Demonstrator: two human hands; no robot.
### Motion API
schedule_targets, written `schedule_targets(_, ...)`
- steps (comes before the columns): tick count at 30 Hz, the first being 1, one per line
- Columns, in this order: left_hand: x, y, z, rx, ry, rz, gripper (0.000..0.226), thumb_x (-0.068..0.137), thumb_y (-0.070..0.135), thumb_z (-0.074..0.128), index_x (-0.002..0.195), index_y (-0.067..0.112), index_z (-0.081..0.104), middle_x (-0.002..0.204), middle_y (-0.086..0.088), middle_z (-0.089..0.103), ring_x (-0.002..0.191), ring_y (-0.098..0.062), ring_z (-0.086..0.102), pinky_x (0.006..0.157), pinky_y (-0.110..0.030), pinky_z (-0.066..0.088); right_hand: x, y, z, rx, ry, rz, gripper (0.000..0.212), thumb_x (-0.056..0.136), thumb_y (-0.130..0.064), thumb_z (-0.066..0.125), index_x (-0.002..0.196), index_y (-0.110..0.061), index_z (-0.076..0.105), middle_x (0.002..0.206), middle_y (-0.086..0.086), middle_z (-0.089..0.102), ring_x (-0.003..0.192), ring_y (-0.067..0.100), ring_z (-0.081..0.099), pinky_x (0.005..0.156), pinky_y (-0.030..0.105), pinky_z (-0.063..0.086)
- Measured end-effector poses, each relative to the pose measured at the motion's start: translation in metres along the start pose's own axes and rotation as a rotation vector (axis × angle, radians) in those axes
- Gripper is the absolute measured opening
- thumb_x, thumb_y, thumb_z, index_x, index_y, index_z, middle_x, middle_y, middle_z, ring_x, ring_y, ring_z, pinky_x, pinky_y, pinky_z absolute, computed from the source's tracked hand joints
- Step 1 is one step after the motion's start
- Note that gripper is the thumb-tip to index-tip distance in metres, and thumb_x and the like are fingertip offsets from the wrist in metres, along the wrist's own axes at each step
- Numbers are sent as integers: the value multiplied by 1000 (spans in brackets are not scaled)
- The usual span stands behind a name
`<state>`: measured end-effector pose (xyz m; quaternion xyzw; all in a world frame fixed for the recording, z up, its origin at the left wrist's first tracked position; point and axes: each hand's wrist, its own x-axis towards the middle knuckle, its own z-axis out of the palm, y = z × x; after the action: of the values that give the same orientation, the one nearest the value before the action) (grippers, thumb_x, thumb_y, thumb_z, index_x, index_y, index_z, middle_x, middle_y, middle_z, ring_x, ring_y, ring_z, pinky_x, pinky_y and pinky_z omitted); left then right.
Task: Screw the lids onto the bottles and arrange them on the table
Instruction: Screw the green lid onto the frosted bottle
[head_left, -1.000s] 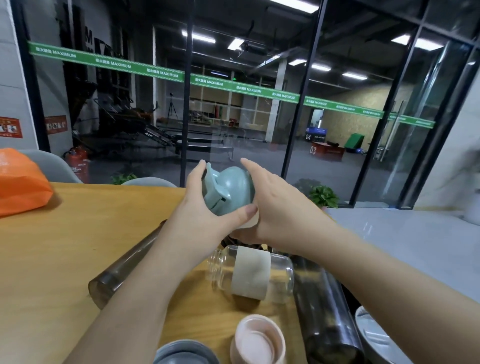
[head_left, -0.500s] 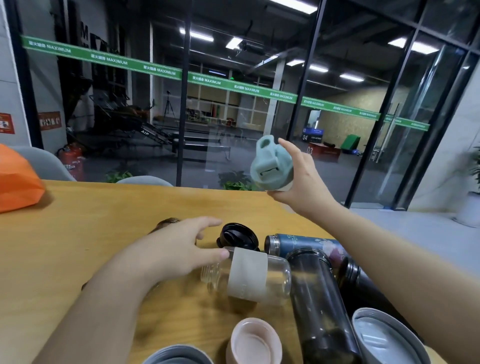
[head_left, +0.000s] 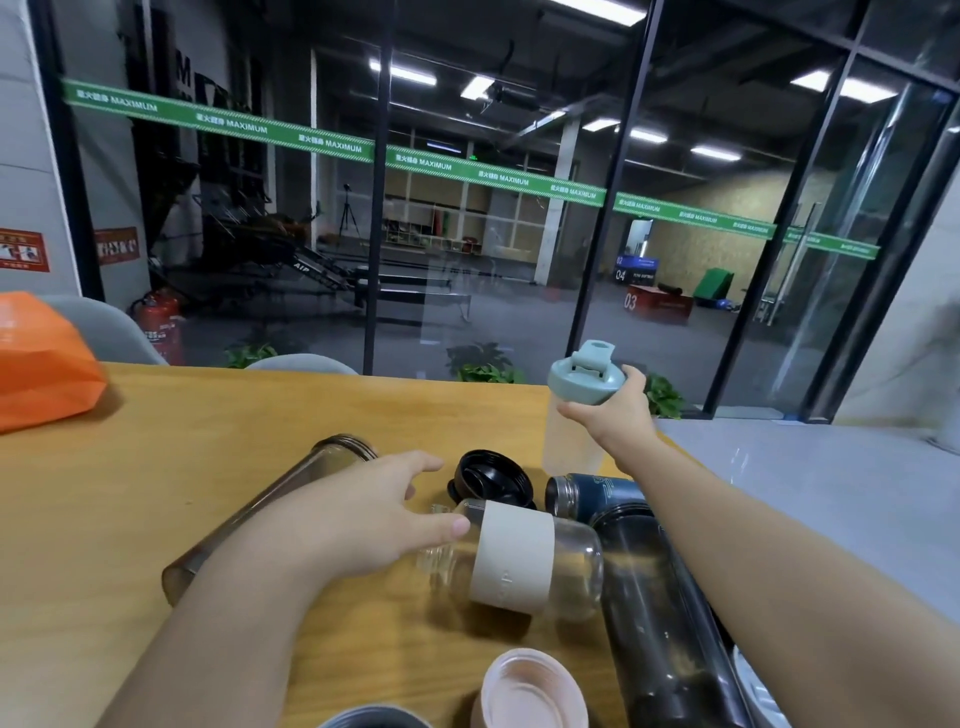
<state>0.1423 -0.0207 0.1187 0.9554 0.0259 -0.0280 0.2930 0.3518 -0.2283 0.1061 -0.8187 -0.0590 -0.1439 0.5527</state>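
Observation:
My right hand grips a frosted shaker bottle just under its teal flip lid, holding it upright at the table's far right edge. My left hand hovers with relaxed fingers over a clear glass bottle with a beige sleeve, lying on its side; the thumb is at its neck. A black lid lies upside down behind it. A long smoky bottle lies to the left, partly under my left arm.
A dark blue bottle and a tall dark bottle lie at right. A pink lid and a grey rim sit at the near edge. An orange bag rests on the wooden table far left.
My left hand let go of the teal-lidded bottle and dropped toward the glass bottle. My right hand carried the shaker from in front of me out to the right and lowered it upright.

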Motion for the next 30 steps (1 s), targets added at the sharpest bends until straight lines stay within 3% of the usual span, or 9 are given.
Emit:
schedule_targets(9,2,-4,0,28,-14,-30,70,84,60,56,145,42,27,143,8,45,124,-12,48,99,-26,41,1,5,7,-7,-54,-20,94,69,-12,85,141,-8,25,121,1,46,99,13,45,81,24,38)
schedule_targets(18,1,-6,0,30,-40,-78,71,84,59,56,146,39,26,145,7,44,125,-11,48,94,-21,38,3,12,6,16,-105,44,90,69,-10,84,139,-8,26,126,5,47,102,14,45,85,25,40)
schedule_targets(24,0,-2,-1,44,-41,-77,69,85,58,56,145,40,26,143,8,45,125,-10,47,94,-19,37,5,10,-2,28,-203,115,101,74,-10,81,148,-9,12,141,8,42,109,16,43,91,28,37)
schedule_targets(27,-1,0,-1,58,-27,-62,69,84,59,56,145,41,27,143,8,44,126,-10,46,98,-21,38,7,12,-10,-2,-248,141,115,74,-14,81,152,-12,-4,150,6,34,130,23,40,105,35,33)
schedule_targets(30,-2,1,0,84,-4,-35,71,84,59,55,146,41,25,148,8,39,128,-11,45,96,-21,39,10,14,-21,-38,-254,148,118,75,-18,81,153,-18,-7,155,6,28,137,27,34,109,43,31)
